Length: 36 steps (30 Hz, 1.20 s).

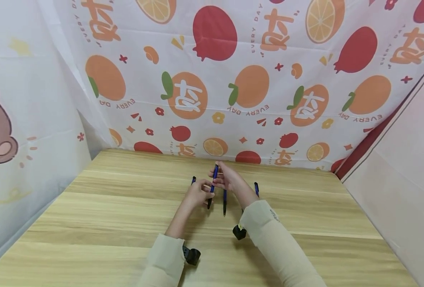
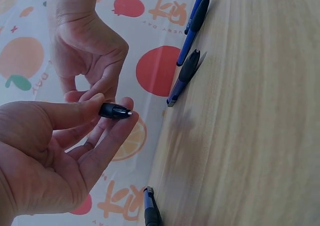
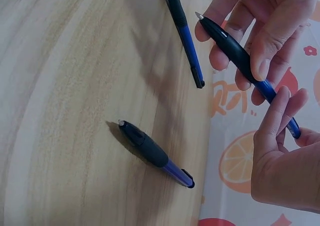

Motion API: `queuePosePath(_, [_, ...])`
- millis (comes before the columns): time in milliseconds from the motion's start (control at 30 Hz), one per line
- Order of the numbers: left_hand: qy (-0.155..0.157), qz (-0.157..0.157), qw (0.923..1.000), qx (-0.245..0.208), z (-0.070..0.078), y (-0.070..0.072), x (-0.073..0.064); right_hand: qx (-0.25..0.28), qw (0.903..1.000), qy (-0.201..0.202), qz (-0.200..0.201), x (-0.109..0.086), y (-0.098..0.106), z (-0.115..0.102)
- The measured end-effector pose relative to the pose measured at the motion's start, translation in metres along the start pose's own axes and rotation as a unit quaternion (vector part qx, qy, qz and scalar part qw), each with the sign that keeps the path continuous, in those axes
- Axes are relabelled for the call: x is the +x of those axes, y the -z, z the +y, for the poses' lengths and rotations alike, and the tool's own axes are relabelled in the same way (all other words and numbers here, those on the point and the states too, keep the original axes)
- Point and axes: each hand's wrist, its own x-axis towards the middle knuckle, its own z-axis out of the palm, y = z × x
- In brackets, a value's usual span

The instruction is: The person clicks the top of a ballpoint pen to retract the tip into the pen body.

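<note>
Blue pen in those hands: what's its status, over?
Left hand and right hand both holding the blue pen. Pen above the table, left hand nearer its tip. Other pens lie nearby; nothing visibly blocking.

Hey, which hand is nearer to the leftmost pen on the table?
Left. The left hand is close by, partly hiding the leftmost pen in the head view; the right hand is farther right, at the far end of the held pen.
</note>
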Motion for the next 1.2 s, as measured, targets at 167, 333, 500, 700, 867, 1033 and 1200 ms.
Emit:
queuePosePath(167, [0.004, -0.008, 1.0, 0.003, -0.001, 0.0, 0.001, 0.003, 1.0, -0.006, 0.002, -0.001, 0.001, 0.0])
queuePosePath(333, [0.004, -0.009, 0.9999, 0.008, 0.0, 0.0, 0.0, 0.005, 0.9999, -0.004, -0.013, -0.002, 0.002, -0.002])
queuePosePath(500, [0.0, -0.008, 0.9999, 0.011, 0.0, -0.001, -0.001, 0.008, 0.9999, -0.009, -0.013, -0.003, 0.002, -0.002])
queuePosePath(700, [-0.002, -0.016, 0.9999, 0.004, -0.002, -0.001, -0.002, 0.0, 0.9999, -0.007, -0.013, -0.004, 0.003, -0.001])
queuePosePath(867, [0.003, -0.019, 0.9998, 0.003, -0.004, -0.001, -0.002, 0.0, 1.0, -0.003, -0.007, -0.003, 0.003, 0.003])
queuePosePath(1033, [0.007, -0.021, 0.9997, 0.009, -0.005, 0.0, -0.002, -0.008, 0.9999, 0.008, 0.002, -0.001, 0.001, 0.006])
queuePosePath(1200, [0.012, -0.02, 0.9996, 0.016, -0.006, 0.0, -0.002, -0.029, 0.9995, 0.014, 0.009, 0.002, -0.001, 0.009])
